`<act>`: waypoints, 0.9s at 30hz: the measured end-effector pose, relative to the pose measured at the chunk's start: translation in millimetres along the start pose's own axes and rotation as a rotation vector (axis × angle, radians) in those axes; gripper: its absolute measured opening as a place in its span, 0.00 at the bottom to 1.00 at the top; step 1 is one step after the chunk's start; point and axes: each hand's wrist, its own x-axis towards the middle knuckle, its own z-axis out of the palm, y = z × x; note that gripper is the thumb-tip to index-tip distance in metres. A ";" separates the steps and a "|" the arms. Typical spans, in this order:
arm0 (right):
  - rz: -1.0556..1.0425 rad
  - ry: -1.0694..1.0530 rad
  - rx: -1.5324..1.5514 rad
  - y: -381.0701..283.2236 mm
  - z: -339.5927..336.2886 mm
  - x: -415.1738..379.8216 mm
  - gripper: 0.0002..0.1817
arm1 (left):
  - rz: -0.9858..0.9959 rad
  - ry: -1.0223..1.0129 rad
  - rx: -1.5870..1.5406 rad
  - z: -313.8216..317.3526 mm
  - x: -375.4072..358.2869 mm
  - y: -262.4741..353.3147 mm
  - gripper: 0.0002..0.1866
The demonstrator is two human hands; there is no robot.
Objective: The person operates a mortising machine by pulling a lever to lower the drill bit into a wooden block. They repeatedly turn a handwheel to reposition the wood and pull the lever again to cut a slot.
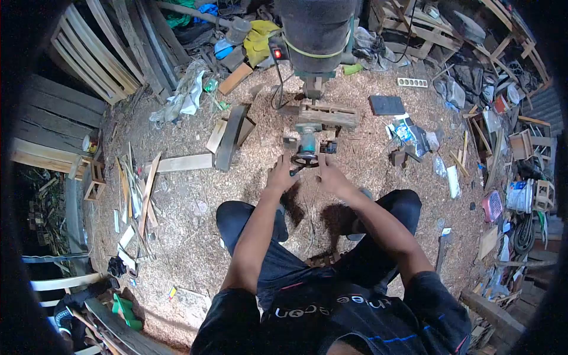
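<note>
In front of me a handwheel [305, 158] sits at the near end of a green machine vise or slide [307, 142]. My left hand [281, 177] curls at the wheel's left side, thumb by its dark crank handle. My right hand [332, 178] is at the wheel's right rim with fingers bent; its grip is partly hidden. Beyond the wheel, a wooden piece [331, 115] with slots lies crosswise under the tool head [313, 89]. The large dark motor housing [315, 29] rises above it. A small dark block [328, 146] stands right of the vise.
Wood shavings cover the floor [183, 236]. Boards [232, 139] lie left of the machine, and a dark flat slab [386, 105] lies to its right. A red-lit switch [277, 54] is by the motor. Planks [94, 53] lean at the upper left; scrap wood and bags line the right side.
</note>
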 end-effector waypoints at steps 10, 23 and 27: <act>-0.032 -0.195 -0.117 -4.5 19.3 4.9 0.56 | 0.001 -0.045 0.149 27.1 19.3 -6.7 0.48; -0.047 -0.191 -0.060 -9.6 12.8 4.7 0.57 | 0.004 0.064 -0.041 37.0 23.6 -20.0 0.43; -0.051 -0.192 -0.083 -18.8 8.5 0.2 0.57 | -0.008 0.070 -0.038 46.9 25.0 -34.7 0.44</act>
